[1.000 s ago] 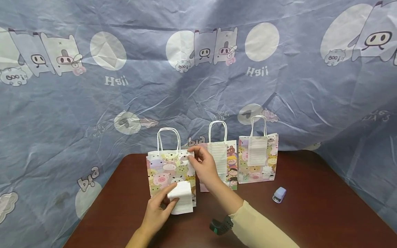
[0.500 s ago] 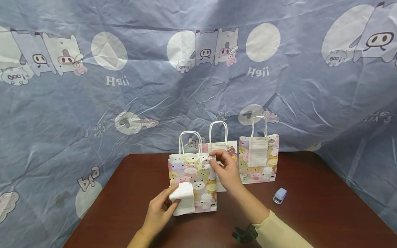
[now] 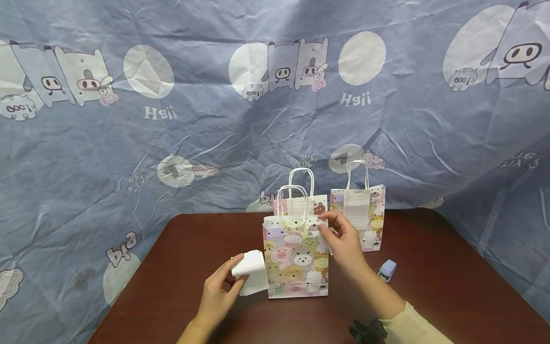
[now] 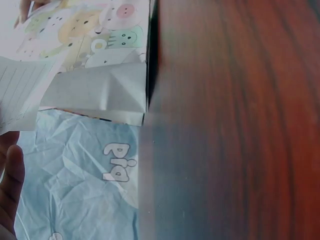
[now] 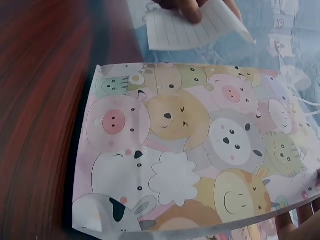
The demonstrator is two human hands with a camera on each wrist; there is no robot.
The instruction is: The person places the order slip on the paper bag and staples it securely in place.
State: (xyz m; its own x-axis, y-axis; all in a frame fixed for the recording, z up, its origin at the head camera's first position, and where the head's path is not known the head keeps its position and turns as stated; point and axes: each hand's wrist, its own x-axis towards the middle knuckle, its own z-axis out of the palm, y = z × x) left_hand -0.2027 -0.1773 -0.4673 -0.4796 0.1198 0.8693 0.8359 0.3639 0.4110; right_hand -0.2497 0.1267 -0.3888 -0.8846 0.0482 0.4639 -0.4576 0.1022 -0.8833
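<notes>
Front animal-print bag [image 3: 296,263] is upright at table [image 3: 189,253], well in from both side edges (can't tell if base touches), w/ R hand [image 3: 347,242] pinching its top R corner & L hand [image 3: 220,290] pinching lined paper [image 3: 253,277] just beside its L edge. Stapler [image 3: 387,270] is nr R bag [image 3: 377,220], which has lined sheet [image 3: 356,208] on its front; mid bag [image 3: 320,208] partly hidden behind front one, insides of all 3 can't be seen.
</notes>
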